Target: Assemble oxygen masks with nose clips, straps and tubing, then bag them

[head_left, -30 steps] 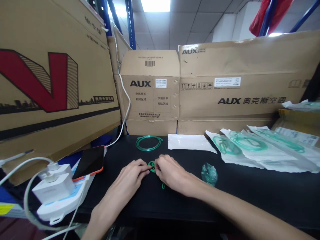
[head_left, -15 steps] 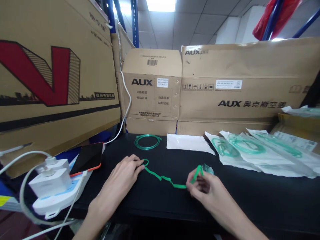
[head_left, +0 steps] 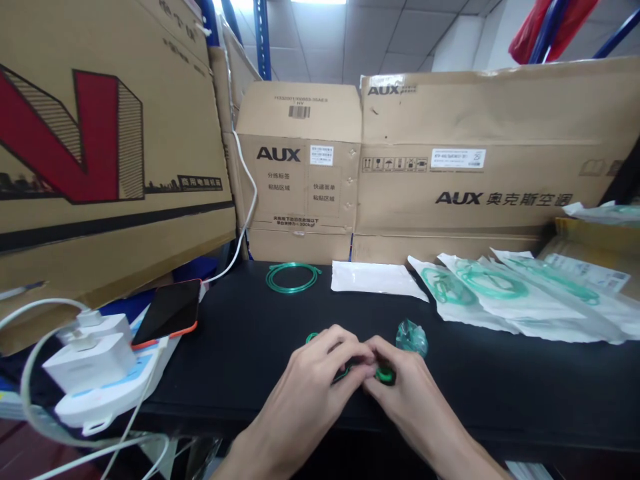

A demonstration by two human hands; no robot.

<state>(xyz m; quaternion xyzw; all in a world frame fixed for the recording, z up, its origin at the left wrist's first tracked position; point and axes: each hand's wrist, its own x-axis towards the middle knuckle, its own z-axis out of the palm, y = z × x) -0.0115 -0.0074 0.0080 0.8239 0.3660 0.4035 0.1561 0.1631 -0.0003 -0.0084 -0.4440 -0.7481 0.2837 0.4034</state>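
My left hand [head_left: 313, 377] and my right hand [head_left: 400, 393] meet at the near middle of the black table [head_left: 525, 380]. Both pinch a thin green elastic strap [head_left: 384, 375], bunched between the fingertips, with a small loop showing left of my left hand. A clear green mask [head_left: 413, 337] lies just behind my right hand. A coil of green tubing [head_left: 293, 276] rests farther back, beside an empty white pouch [head_left: 375, 280].
Several sealed white pouches [head_left: 500, 293] with green tubing lie at the right. Cardboard boxes [head_left: 450, 173] wall in the back and left. A phone [head_left: 167, 312] and a white power strip [head_left: 95, 373] with chargers and cables sit at the left edge.
Half a second ago the strap was stretched between my parted hands. Now the hands have come together nearer the table's front edge, with the strap gathered between them.
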